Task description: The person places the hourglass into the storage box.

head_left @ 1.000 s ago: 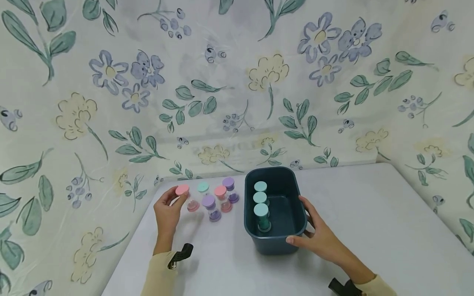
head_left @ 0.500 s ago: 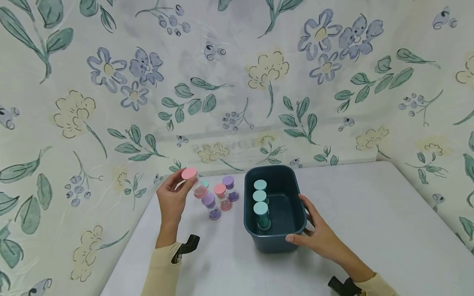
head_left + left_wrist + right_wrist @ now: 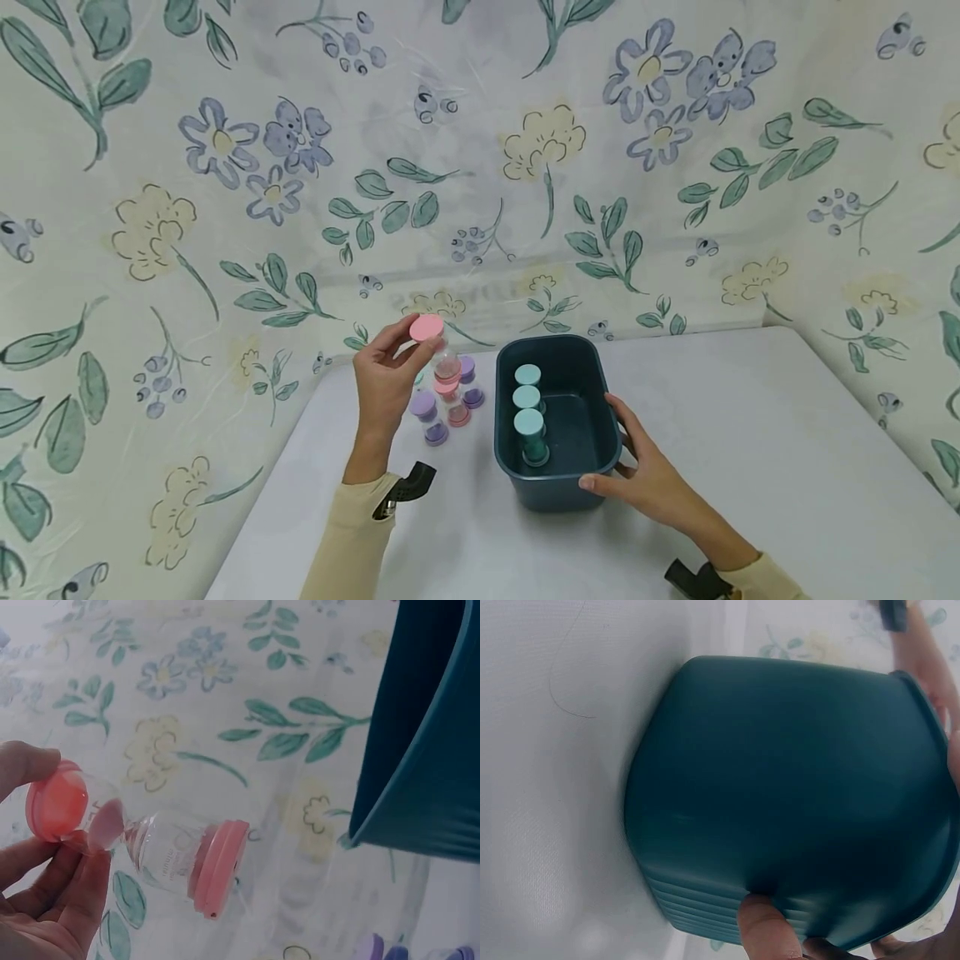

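Observation:
My left hand (image 3: 381,387) pinches a pink-capped hourglass (image 3: 427,328) by its upper end, raised above the other hourglasses at the table's left. In the left wrist view the hourglass (image 3: 169,851) shows clear bulbs, pink sand and pink caps, tilted sideways in that picture. To the right stands a dark teal bin (image 3: 558,496), tall-walled with rounded corners. My right hand (image 3: 648,483) grips its near right corner, thumb on the rim and fingers against the side. Three teal-capped hourglasses (image 3: 530,423) stand in a row along the bin's left wall.
Two purple hourglasses (image 3: 433,417) and a pink hourglass (image 3: 457,406) stand on the white table (image 3: 712,400), left of the bin. A teal hourglass (image 3: 418,378) is mostly hidden behind my left hand. A floral sheet (image 3: 465,167) hangs behind the table.
My left hand has lifted the pink hourglass from the table and carried it up and rightward, over the group. My right hand and the bin have stayed in place.

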A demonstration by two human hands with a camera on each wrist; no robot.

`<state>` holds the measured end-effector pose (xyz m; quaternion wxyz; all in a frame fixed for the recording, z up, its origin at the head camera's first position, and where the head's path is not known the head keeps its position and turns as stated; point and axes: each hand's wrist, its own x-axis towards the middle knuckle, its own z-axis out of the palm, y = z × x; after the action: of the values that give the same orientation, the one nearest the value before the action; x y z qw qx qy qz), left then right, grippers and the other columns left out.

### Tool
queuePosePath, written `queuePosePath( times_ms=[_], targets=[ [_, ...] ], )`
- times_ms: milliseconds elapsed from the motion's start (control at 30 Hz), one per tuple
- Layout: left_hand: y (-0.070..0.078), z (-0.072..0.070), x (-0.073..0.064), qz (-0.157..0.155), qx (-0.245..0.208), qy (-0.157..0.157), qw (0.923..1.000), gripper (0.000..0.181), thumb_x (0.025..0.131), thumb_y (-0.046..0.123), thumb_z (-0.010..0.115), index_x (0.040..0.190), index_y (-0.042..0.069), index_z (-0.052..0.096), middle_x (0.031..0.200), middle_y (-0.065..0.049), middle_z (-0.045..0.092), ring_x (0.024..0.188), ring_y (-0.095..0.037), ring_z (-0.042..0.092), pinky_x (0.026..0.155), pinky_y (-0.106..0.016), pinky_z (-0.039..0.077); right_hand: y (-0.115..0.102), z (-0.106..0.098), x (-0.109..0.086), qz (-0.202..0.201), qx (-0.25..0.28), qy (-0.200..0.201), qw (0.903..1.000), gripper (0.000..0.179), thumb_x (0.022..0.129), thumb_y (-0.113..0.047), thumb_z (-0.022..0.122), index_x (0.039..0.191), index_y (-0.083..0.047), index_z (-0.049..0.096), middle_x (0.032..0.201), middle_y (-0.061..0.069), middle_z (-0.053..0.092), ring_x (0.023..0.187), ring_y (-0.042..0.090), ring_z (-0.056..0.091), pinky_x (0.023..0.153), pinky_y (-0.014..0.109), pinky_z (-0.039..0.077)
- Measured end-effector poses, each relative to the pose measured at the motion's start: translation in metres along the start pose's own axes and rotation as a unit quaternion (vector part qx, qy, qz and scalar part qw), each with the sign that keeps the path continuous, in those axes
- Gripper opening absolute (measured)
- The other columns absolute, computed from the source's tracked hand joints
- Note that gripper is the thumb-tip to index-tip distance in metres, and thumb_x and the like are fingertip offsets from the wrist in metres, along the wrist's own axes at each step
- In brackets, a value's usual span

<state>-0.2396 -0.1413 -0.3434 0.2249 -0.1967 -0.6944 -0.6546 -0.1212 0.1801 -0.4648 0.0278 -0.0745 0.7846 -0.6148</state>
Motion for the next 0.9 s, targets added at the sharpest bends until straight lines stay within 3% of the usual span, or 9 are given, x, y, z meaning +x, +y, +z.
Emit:
queuePosePath(
  times_ms=[367,467,667,900],
  targets=[
    [0.003,0.035,-0.001,-0.01,-0.036,-0.068,0.997,0.042,0.087,-0.006,0.076,0.127,-0.007,0.067,0.116,0.008,0.072,0.106,-0.009,0.069,0.096,-0.023,0.059,-0.001,0.0,0.001,0.0,-0.016,0.003,0.9999,0.111,0.084,-0.03,0.085,0.165,-0.035,0.009,0.174,0.02,0.005,0.152,0.062,0.018,0.108,0.067,0.047],
    [0.002,0.044,-0.002,-0.014,-0.044,-0.086,0.9952,0.043,0.086,-0.007,0.076,0.128,-0.007,0.066,0.119,0.002,0.071,0.107,-0.01,0.069,0.096,-0.024,0.06,-0.002,0.0,0.0,0.0,-0.012,0.006,0.9999,0.111,0.084,-0.029,0.086,0.165,-0.035,0.01,0.174,0.019,0.006,0.153,0.061,0.018,0.108,0.068,0.046],
    [-0.001,0.062,-0.006,-0.015,-0.048,-0.123,0.9911,0.042,0.087,-0.005,0.077,0.128,-0.005,0.066,0.126,-0.022,0.068,0.109,-0.009,0.069,0.096,-0.025,0.06,-0.003,0.0,0.0,0.002,-0.016,0.008,0.9998,0.111,0.084,-0.03,0.086,0.165,-0.035,0.01,0.174,0.02,0.006,0.152,0.061,0.02,0.108,0.067,0.047],
    [-0.006,0.078,-0.011,-0.03,-0.05,-0.151,0.9868,0.042,0.088,-0.004,0.076,0.128,-0.005,0.065,0.13,-0.026,0.066,0.11,-0.008,0.067,0.098,-0.026,0.059,-0.004,-0.001,0.0,0.007,-0.019,0.004,0.9998,0.112,0.084,-0.032,0.086,0.165,-0.035,0.009,0.174,0.02,0.005,0.152,0.061,0.02,0.108,0.066,0.047]
  ],
)
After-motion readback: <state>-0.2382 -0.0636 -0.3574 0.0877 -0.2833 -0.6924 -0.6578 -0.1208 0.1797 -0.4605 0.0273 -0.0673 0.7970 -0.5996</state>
